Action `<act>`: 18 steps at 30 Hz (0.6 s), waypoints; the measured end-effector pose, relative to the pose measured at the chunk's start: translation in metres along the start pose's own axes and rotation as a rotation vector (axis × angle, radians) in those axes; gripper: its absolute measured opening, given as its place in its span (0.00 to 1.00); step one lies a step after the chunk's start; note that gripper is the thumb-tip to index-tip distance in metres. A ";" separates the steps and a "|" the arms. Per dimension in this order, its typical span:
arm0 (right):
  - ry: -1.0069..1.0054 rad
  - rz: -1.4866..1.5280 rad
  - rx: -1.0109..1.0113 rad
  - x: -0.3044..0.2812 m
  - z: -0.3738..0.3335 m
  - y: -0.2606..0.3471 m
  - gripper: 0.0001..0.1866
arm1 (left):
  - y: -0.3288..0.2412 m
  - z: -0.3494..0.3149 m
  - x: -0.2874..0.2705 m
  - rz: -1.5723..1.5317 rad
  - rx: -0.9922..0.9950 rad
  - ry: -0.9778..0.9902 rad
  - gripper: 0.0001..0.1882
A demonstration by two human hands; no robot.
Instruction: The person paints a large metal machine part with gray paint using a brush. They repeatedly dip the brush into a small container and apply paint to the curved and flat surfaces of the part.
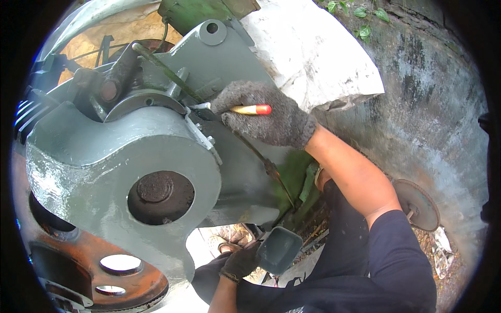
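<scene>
My right hand, in a dark grey knitted glove, is closed around a paintbrush. Its wooden handle ends in a red tip, and its head points left toward a bracket on a large machine casting. Whether the bristles touch the metal I cannot tell. The casting is coated in glossy grey-green paint and has a round dark opening. Low in the view, my left hand, also gloved, grips a squarish container by its edge; its inside looks grey-green. Part of the left fingers is hidden.
A thin green rod slants across the casting. Below left sits a rusty wheel with holes. White sheeting lies behind the machine. A weathered wall rises on the right, with a round disc near its foot.
</scene>
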State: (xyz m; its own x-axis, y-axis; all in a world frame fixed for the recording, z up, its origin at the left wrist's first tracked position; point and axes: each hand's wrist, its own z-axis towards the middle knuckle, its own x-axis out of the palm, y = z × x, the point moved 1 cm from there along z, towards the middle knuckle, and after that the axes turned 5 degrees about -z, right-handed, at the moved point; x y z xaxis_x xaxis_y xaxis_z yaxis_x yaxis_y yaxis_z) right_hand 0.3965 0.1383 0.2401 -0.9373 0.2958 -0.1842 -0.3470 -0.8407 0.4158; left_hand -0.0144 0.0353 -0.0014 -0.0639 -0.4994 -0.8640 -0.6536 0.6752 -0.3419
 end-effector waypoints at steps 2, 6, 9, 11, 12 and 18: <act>0.017 -0.116 -0.028 -0.003 0.013 0.000 0.11 | -0.007 0.002 -0.007 -0.100 -0.110 0.041 0.22; -0.096 0.018 -0.082 0.000 0.049 0.011 0.10 | -0.012 0.001 -0.012 0.000 -0.189 0.067 0.23; -0.238 0.149 -0.163 0.003 0.055 0.014 0.10 | -0.011 -0.005 -0.014 0.019 -0.147 0.033 0.22; -0.287 0.193 -0.190 0.007 0.047 0.009 0.10 | -0.032 -0.004 -0.031 0.066 -0.142 0.076 0.22; -0.278 0.157 -0.216 0.009 0.042 0.006 0.11 | -0.037 0.000 -0.034 0.073 -0.112 0.058 0.22; -0.173 0.181 -0.057 0.004 -0.001 -0.007 0.11 | -0.035 0.003 -0.028 0.197 -0.039 0.002 0.22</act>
State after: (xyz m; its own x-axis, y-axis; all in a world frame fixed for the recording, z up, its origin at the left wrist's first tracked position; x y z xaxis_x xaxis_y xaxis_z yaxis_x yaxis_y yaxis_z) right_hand 0.3954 0.1447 0.2356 -0.9772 0.2073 0.0456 -0.1754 -0.9095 0.3768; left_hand 0.0123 0.0271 0.0332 -0.1952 -0.3604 -0.9121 -0.6567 0.7388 -0.1514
